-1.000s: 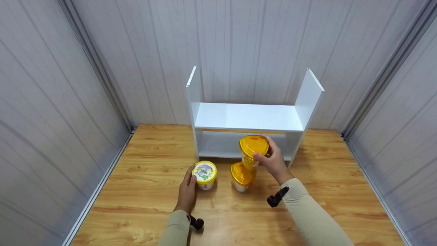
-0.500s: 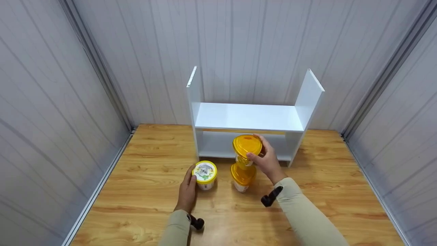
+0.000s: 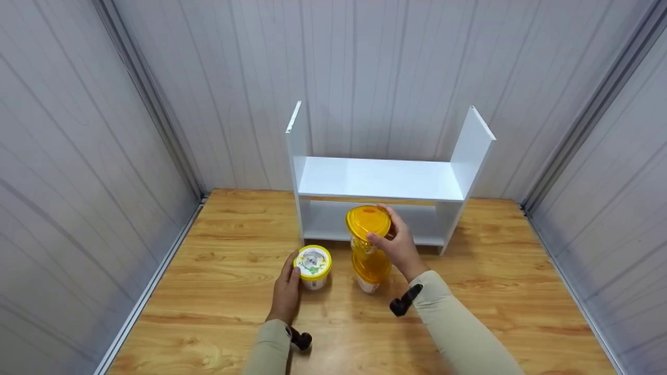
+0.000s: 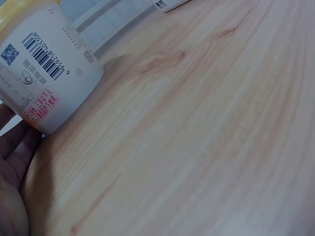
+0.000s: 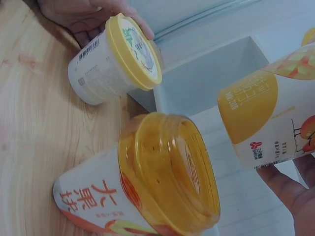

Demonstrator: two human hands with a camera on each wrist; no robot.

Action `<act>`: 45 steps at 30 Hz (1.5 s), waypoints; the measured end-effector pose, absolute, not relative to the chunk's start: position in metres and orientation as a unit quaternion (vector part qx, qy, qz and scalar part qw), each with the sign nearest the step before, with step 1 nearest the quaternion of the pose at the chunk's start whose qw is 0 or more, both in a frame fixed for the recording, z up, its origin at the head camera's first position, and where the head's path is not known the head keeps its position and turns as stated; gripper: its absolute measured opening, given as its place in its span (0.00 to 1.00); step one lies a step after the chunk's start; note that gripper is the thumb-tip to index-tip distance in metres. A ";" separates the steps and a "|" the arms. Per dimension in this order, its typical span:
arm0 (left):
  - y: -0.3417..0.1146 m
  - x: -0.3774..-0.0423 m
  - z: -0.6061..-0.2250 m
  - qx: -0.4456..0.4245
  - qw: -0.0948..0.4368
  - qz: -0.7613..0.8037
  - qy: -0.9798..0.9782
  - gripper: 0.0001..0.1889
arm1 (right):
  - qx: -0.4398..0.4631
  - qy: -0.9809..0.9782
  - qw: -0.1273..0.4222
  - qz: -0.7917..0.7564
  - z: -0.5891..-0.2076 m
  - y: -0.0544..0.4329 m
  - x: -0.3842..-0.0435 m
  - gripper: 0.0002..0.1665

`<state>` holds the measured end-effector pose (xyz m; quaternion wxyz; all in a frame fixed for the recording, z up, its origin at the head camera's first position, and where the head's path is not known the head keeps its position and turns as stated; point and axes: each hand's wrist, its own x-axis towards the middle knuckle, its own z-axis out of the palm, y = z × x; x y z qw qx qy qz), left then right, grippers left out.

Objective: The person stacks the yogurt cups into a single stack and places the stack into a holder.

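Fruit cup (image 3: 367, 227) gripped by your right hand (image 3: 401, 250) hangs above another amber-lidded cup (image 3: 371, 271), while your left hand (image 3: 286, 291) grasps a yellow-lidded tub (image 3: 313, 264).

Bright, diffuse light; faint shadow right of white shelf (image 3: 379, 178), soft glare on near tabletop (image 3: 338, 338), left wrist view hazy.

In the head view, the held jar (image 3: 368, 221) hides some of the right grip (image 3: 400, 246) and, below that grip, the back of the lower jar (image 3: 373, 273). The right-wrist edge cuts off most of the held jar's lid (image 5: 309, 37); the left-wrist view crops the left grip (image 3: 284, 292) and the tub (image 3: 313, 263) against it, whose smallest print is blurred.
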<state>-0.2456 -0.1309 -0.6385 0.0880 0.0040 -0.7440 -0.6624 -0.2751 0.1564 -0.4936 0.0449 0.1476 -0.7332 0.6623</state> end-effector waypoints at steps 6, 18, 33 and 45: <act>-0.133 -0.252 -0.652 0.003 0.099 -0.653 -0.751 0.25 | 0.156 -0.731 0.047 0.663 -0.495 0.148 -0.276 0.45; -0.133 -0.251 -0.651 0.008 0.085 -0.654 -0.751 0.24 | 0.146 -0.732 0.028 0.665 -0.483 0.130 -0.267 0.43; -0.134 -0.251 -0.654 -0.003 0.087 -0.661 -0.746 0.24 | 0.152 -0.728 0.018 0.669 -0.478 0.114 -0.259 0.43; -0.129 -0.237 -0.626 -0.005 0.086 -0.666 -0.741 0.25 | 0.164 -0.723 -0.001 0.671 -0.469 0.103 -0.250 0.46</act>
